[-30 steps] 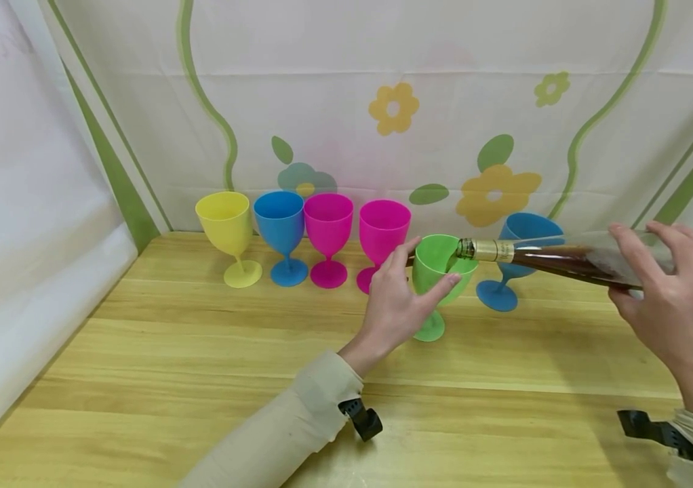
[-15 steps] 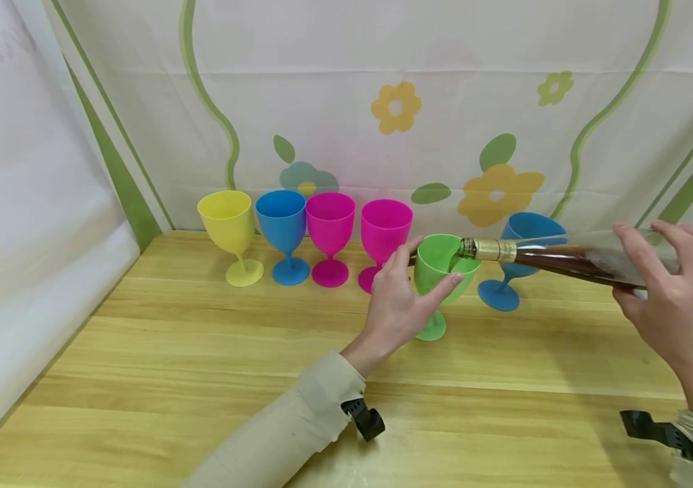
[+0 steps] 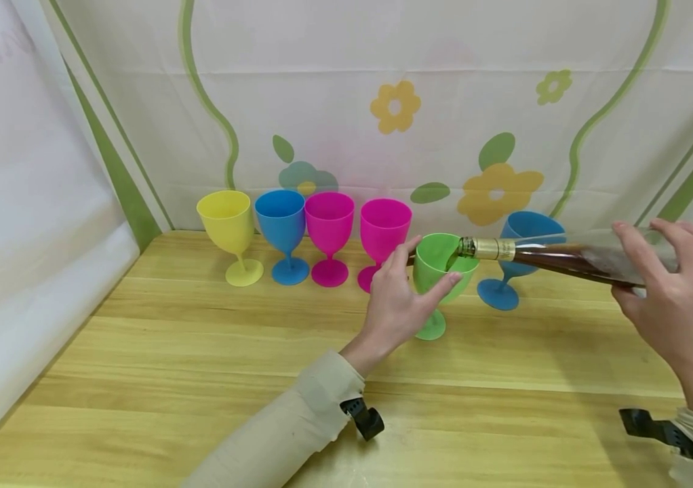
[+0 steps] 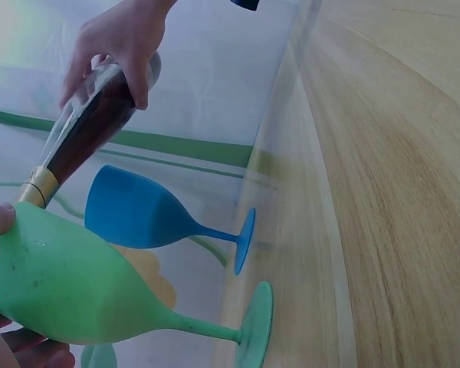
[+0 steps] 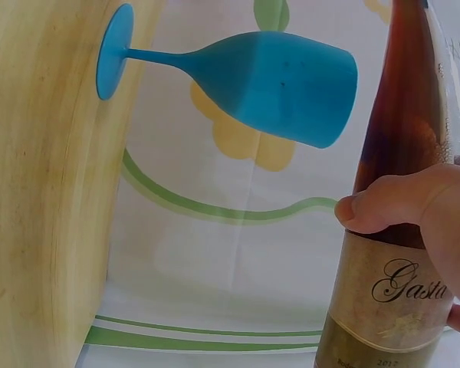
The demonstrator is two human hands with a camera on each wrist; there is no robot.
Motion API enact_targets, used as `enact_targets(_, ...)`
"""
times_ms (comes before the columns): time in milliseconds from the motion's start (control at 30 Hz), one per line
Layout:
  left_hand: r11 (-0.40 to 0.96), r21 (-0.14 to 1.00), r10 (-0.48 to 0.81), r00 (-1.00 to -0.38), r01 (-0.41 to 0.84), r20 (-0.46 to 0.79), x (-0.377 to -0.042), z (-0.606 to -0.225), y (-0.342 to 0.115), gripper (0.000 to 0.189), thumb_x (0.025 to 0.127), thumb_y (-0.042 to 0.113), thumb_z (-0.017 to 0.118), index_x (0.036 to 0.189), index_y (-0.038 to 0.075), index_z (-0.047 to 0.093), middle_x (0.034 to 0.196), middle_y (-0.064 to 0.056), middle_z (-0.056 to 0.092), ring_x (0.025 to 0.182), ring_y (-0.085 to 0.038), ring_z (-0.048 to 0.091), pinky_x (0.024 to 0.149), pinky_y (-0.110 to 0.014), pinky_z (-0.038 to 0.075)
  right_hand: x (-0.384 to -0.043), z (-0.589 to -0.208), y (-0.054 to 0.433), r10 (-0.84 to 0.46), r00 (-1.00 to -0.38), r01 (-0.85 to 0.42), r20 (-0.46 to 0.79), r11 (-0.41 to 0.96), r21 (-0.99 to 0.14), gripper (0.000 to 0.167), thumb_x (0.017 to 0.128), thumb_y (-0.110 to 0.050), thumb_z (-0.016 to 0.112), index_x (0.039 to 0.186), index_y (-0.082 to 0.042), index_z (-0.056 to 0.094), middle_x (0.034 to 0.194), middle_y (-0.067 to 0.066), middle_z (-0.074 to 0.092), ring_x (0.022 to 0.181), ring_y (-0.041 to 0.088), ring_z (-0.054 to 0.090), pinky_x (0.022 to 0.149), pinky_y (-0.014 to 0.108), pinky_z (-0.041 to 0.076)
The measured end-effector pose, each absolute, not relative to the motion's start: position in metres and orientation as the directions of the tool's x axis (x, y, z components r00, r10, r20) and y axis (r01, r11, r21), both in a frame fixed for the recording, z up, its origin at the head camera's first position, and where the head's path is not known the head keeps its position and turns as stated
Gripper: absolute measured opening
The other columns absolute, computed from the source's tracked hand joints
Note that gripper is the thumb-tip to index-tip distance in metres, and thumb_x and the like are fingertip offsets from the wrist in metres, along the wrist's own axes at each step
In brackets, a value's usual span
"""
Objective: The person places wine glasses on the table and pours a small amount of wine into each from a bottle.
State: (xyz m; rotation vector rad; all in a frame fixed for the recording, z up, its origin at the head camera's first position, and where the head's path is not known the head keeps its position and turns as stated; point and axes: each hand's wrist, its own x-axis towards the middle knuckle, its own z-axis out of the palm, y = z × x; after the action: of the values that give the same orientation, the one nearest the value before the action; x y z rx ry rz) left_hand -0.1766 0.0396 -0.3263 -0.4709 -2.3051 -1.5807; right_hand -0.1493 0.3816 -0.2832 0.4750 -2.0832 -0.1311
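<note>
My left hand [image 3: 397,298] holds the green plastic goblet [image 4: 77,284] by its bowl, thumb on the near side and fingers round the far side. The goblet stands upright, its foot on the table. My right hand [image 3: 688,291] grips a glass wine bottle [image 3: 557,261] round its body. The bottle lies almost level, neck pointing left and mouth just over the goblet's rim. Dark liquid fills its lower side, and what looks like a thin stream runs from the mouth into the bowl. The liquid level in the goblet is hidden. A cream label [image 5: 391,287] shows below my right thumb.
Behind the bottle stands a blue goblet [image 5: 284,84]. Left of my left hand, a row holds a yellow goblet [image 3: 227,227], another blue goblet [image 3: 281,227] and two magenta goblets [image 3: 329,227]. All stand on the wooden table [image 3: 200,379] before a flowered cloth backdrop [image 3: 322,102].
</note>
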Motion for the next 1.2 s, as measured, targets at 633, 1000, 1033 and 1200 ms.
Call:
enact_targets(633, 0.339, 0.834, 0.098, -0.898, 0.436, 0.43, -0.1764, -0.326, 0.0398, 0.08, 0.093, 0.045, 0.08, 0.156, 0.008, 0.047, 0.135, -0.007, 0.067, 0.123, -0.023, 0.068, 0.095, -0.044, 0.063, -0.1482, -0.2817, 0.3813, -0.384, -0.483, -0.278, 0.787, 0.92, 0.277, 0.105, 0.059, 0.012, 0.08, 0.156, -0.014, 0.05, 0.148, 0.037, 0.052, 0.133, 0.063, 0.047, 0.118, 0.073, 0.034)
enact_targets(1000, 0.342, 0.831, 0.09, -0.896, 0.438, 0.435, -0.1766, -0.3254, 0.0403, 0.08, 0.093, 0.045, 0.08, 0.156, 0.009, 0.048, 0.134, -0.007, 0.068, 0.123, -0.022, 0.068, 0.094, -0.044, 0.063, -0.1528, -0.284, 0.3835, -0.373, -0.432, -0.303, 0.821, 0.917, 0.258, 0.094, 0.063, 0.013, 0.074, 0.151, -0.013, 0.055, 0.145, 0.037, 0.055, 0.133, 0.063, 0.048, 0.122, 0.071, 0.032)
enact_targets(1033, 0.343, 0.831, 0.091, -0.896, 0.438, 0.434, -0.1766, -0.3253, 0.0403, 0.08, 0.093, 0.045, 0.08, 0.156, 0.009, 0.048, 0.134, -0.007, 0.068, 0.123, -0.022, 0.068, 0.094, -0.045, 0.062, -0.1533, -0.2843, 0.3839, -0.373, -0.426, -0.307, 0.825, 0.917, 0.256, 0.093, 0.064, 0.013, 0.074, 0.151, -0.013, 0.056, 0.145, 0.037, 0.055, 0.132, 0.063, 0.049, 0.122, 0.071, 0.032)
enact_targets(1200, 0.346, 0.834, 0.089, -0.899, 0.431, 0.428, -0.1761, -0.3256, 0.04, 0.08, 0.093, 0.046, 0.08, 0.156, 0.009, 0.048, 0.134, -0.007, 0.067, 0.123, -0.022, 0.068, 0.094, -0.043, 0.063, -0.1527, -0.2843, 0.3837, -0.374, -0.436, -0.304, 0.818, 0.917, 0.257, 0.094, 0.064, 0.013, 0.075, 0.152, -0.013, 0.054, 0.145, 0.037, 0.054, 0.133, 0.063, 0.048, 0.123, 0.071, 0.032)
